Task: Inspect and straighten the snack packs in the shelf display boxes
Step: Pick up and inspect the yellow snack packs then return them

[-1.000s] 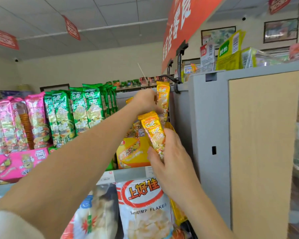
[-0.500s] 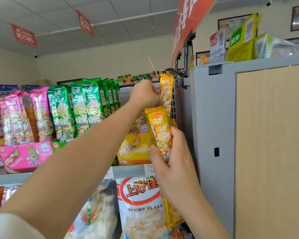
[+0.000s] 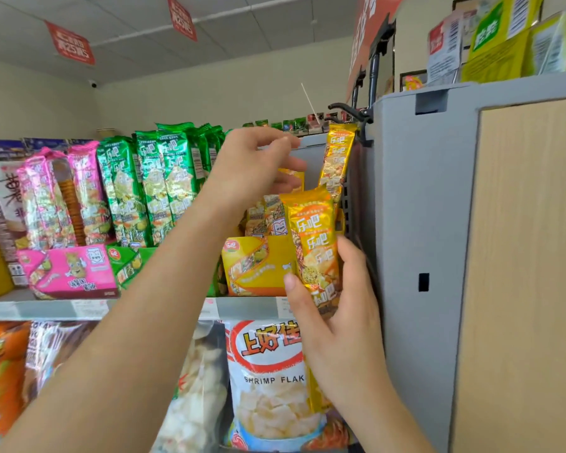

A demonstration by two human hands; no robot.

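My right hand [image 3: 340, 322] grips a yellow snack pack [image 3: 312, 243] by its lower half, upright, in front of the right end of the yellow display box [image 3: 258, 266]. Thumb and fingers wrap round the pack's two sides. My left hand [image 3: 255, 165] hovers above the box with fingers loosely spread, fingertips near a short yellow pack [image 3: 293, 176] behind them. A tall yellow pack [image 3: 337, 155] leans upright against the grey end panel [image 3: 415, 223], free of both hands. More yellow packs [image 3: 263, 214] stand inside the box, partly hidden by my left wrist.
Green packs [image 3: 164, 178] and pink packs [image 3: 62, 194] stand in their boxes to the left on the same shelf [image 3: 144, 308]. A shrimp flakes bag [image 3: 268, 371] hangs below. Black hooks [image 3: 350, 111] stick out at the panel's top corner.
My left hand has let go of the tall yellow pack's top and drawn back to the left, fingers now spread. My right hand keeps its hold on the other yellow pack, now more upright.
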